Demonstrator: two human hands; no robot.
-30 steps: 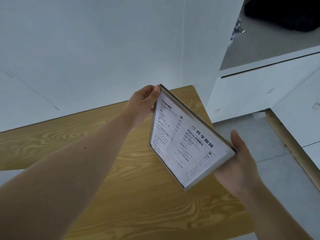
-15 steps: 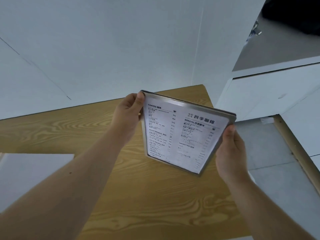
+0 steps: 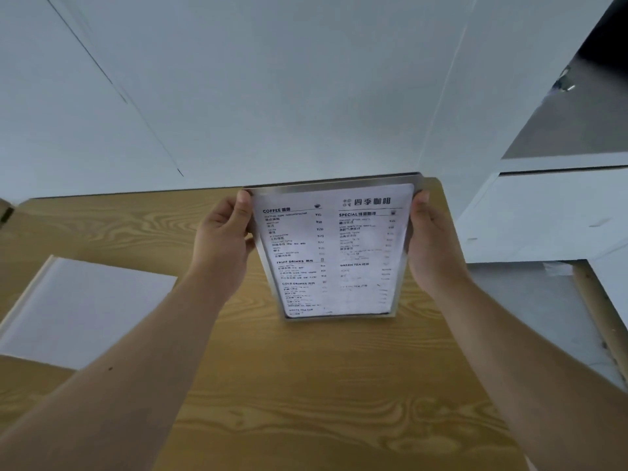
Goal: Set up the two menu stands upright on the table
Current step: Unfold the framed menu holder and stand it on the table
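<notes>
A metal-framed menu stand (image 3: 333, 253) with a printed drinks menu stands upright over the far right part of the wooden table (image 3: 306, 402). Its lower edge is at or just above the tabletop; I cannot tell whether it touches. My left hand (image 3: 224, 246) grips its left edge near the top. My right hand (image 3: 431, 246) grips the right edge at the same height. A flat white rectangular panel (image 3: 85, 311), possibly the second stand lying down, rests on the table at the left.
A white wall (image 3: 272, 96) rises right behind the table's far edge. White cabinets (image 3: 543, 215) stand to the right, with grey floor (image 3: 530, 317) and a wooden beam (image 3: 598, 317) below them.
The menu stand has been turned from a tilted diamond pose to upright, facing me, and lowered toward the table. Both hands have shifted to its side edges. The view has dropped, showing the white panel.
</notes>
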